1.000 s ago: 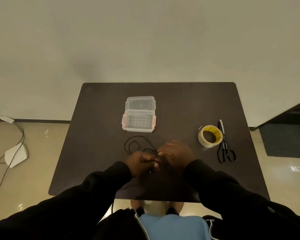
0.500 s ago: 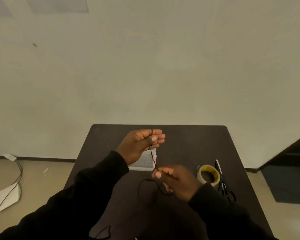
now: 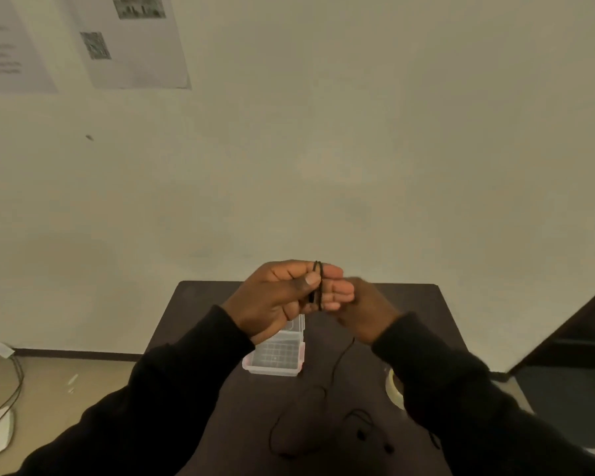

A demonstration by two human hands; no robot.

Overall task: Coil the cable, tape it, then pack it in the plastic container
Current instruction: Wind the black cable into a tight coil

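My left hand point(image 3: 282, 297) is raised above the table, palm toward me, with two turns of the thin black cable point(image 3: 318, 285) wrapped round its fingers and pinned by the thumb. My right hand point(image 3: 364, 312) is close beside it on the right, fingers closed on the cable just behind the left fingertips. The loose rest of the cable point(image 3: 337, 365) hangs down from the right hand and lies in loops on the dark table point(image 3: 200, 304). The clear plastic container point(image 3: 275, 360) with pink clips sits open on the table below my left hand.
The roll of clear tape point(image 3: 394, 389) lies at the table's right side, mostly hidden by my right sleeve. Papers hang on the wall at upper left. A white device with cords lies on the floor to the left.
Both hands rose from the table with the cable. The right hand moved up from below to the left fingertips, laying another turn of cable over the left fingers. The view tilted upward.
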